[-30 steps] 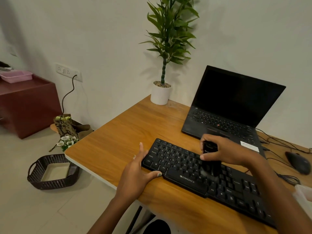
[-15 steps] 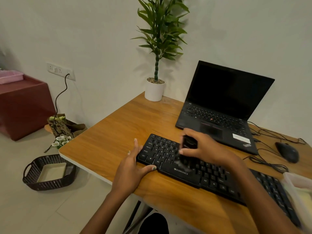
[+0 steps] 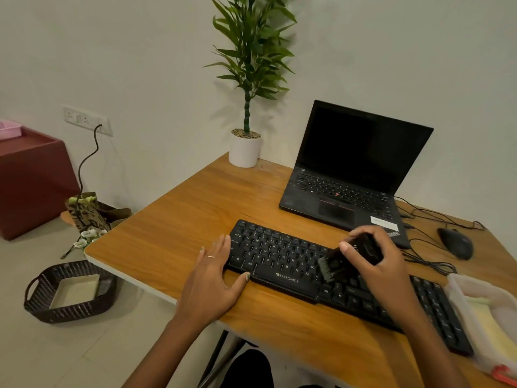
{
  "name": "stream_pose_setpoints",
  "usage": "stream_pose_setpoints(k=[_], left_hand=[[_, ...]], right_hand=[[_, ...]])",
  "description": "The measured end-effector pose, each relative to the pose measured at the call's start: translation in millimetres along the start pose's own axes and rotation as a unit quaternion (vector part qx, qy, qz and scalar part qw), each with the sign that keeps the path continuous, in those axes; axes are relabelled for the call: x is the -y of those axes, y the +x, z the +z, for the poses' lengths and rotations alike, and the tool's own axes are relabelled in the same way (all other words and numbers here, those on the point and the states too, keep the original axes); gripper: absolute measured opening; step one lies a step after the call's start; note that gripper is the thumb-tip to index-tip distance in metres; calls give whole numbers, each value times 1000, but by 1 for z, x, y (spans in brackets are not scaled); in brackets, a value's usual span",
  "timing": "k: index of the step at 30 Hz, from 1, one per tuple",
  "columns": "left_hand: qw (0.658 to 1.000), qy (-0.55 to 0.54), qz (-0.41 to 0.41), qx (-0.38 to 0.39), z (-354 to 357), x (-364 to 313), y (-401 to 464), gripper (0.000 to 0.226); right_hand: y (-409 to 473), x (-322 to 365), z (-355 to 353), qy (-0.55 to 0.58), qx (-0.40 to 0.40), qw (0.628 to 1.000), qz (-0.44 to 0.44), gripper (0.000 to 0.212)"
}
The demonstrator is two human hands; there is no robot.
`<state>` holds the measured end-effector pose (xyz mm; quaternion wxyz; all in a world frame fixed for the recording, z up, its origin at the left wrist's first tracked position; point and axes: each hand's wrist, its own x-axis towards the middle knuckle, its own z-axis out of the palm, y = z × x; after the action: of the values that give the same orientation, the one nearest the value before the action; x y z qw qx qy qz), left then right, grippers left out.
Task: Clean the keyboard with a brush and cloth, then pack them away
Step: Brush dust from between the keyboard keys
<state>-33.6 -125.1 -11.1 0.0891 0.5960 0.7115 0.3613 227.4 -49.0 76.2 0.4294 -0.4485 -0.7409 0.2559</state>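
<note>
A black keyboard was laid on the wooden desk, its long axis run from far-left to near-right; "ZEBRONICS" was printed in white below the space bar. A black brush was gripped in the right hand, fingers and thumb curled round its body, bristles tilted down-left and set on the keys right of centre. The left hand was laid flat and relaxed against the keyboard's left end, thumb along its near edge, a ring worn on one finger. A black laptop was stood open beyond, its white sticker unreadable. A clear container with pale cloth inside was placed at the keyboard's right end. A mouse was seen far right.
</note>
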Motion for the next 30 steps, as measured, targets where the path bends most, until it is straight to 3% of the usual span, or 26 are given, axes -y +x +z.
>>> stream_pose_setpoints(k=[3, 8, 14, 19, 25, 30], left_hand=[[993, 71, 88, -29, 11, -2, -3, 82], [973, 139, 177, 41, 35, -43, -18, 81], [959, 161, 217, 85, 59, -67, -10, 76], [961, 136, 214, 105, 69, -89, 2, 84], [964, 128, 217, 82, 81, -95, 7, 80], [975, 111, 184, 60, 78, -91, 6, 92]], right_hand=[[-22, -6, 7, 50, -91, 994, 32, 16], [-55, -12, 6, 145, -223, 956, 125, 12], [-88, -31, -12, 170, -327, 907, 204, 9], [-104, -47, -24, 167, -346, 891, 240, 10], [-108, -47, -30, 144, -296, 913, 242, 10], [-114, -44, -28, 125, -283, 922, 231, 14]])
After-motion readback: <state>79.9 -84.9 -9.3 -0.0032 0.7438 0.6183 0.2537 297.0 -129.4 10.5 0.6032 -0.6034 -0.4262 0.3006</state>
